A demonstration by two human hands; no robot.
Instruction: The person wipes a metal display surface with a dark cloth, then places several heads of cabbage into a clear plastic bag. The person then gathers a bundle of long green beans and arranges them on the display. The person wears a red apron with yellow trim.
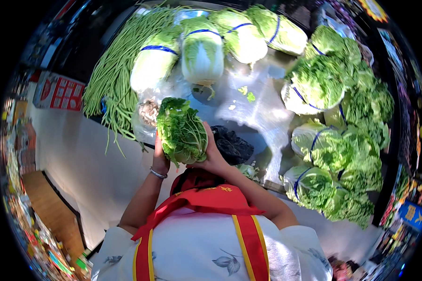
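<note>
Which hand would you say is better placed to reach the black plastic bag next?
Probably the right hand: it holds the cabbage on the side nearest the black plastic bag, while the left hand is on the cabbage's far side. Both hands are occupied, though.

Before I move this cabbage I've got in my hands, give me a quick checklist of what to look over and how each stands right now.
1. Grip: ok. The left hand and right hand hold the leafy cabbage from either side.
2. Blue band around that cabbage: cannot tell. None shows, but its underside is hidden.
3. Metal table free of scraps: not ok. Small leaf bits lie on it.
4. Black plastic bag clear of the right hand: cannot tell. It lies close by, and any contact is unclear.
5. Band on the upright-looking cabbage straight ahead: ok. A blue one crosses it.
</note>
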